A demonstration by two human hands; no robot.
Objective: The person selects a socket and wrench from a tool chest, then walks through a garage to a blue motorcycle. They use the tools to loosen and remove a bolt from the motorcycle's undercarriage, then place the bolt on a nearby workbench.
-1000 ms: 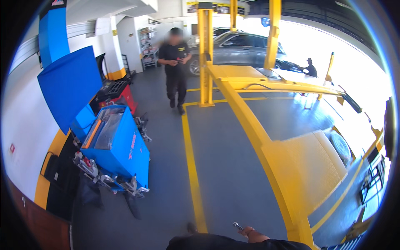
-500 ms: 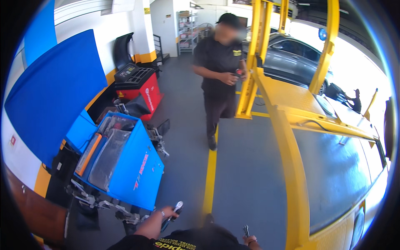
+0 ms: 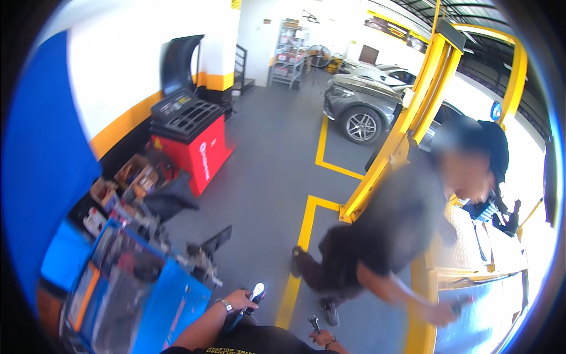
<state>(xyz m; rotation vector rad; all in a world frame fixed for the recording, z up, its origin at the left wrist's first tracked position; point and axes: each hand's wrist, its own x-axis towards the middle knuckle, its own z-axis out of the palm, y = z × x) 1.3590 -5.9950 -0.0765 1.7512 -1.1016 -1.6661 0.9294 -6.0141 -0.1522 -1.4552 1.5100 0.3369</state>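
Note:
In front of my body at the lower edge, my left hand (image 3: 240,301) is closed round a ratchet (image 3: 257,289), its shiny round head pointing up and forward. A dark, bluish part hangs below that hand; I cannot make out what it is. To the right, my right hand (image 3: 322,338) is closed on a wrench (image 3: 313,321) whose jaw end sticks up past the fingers. Both hands are held low above the grey floor. Nearest to the left hand stands a blue wheeled machine (image 3: 171,315).
A co-worker (image 3: 395,224) in dark clothes leans close on my right, one arm over the yellow lift (image 3: 421,295), holding a small dark object. A red wheel balancer (image 3: 203,147) stands ahead left. Beyond the yellow lift post (image 3: 377,177) are a grey car (image 3: 368,106) and a shelf rack (image 3: 289,53).
The co-worker has come from ahead to close on my right and reaches low over the lift. My view has shifted forward and right. Both my hands keep their tools.

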